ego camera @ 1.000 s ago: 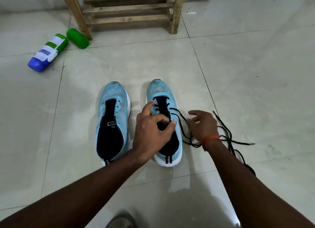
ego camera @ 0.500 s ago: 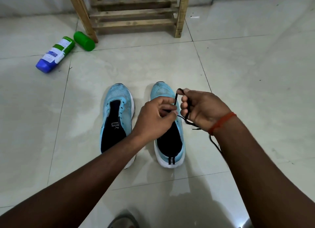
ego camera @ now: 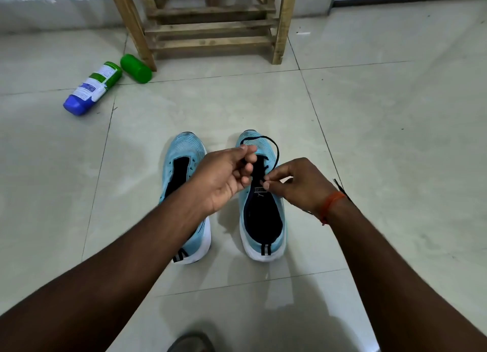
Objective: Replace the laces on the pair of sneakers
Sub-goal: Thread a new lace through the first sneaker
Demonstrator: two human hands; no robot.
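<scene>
Lace lifted by L hand; forearm blocks sneaker; bottle behind.

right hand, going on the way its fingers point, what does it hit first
Probably the left hand: fingertips of the right hand aim at its curled fingers, though depth is unclear.

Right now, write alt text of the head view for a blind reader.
The left hand and right hand each pinch a thin black lace above the tongue of a light blue mesh sneaker on a pale tiled floor. A matching unlaced sneaker stands beside it; a wooden frame, a green cylinder and a blue-capped bottle sit beyond.
</scene>
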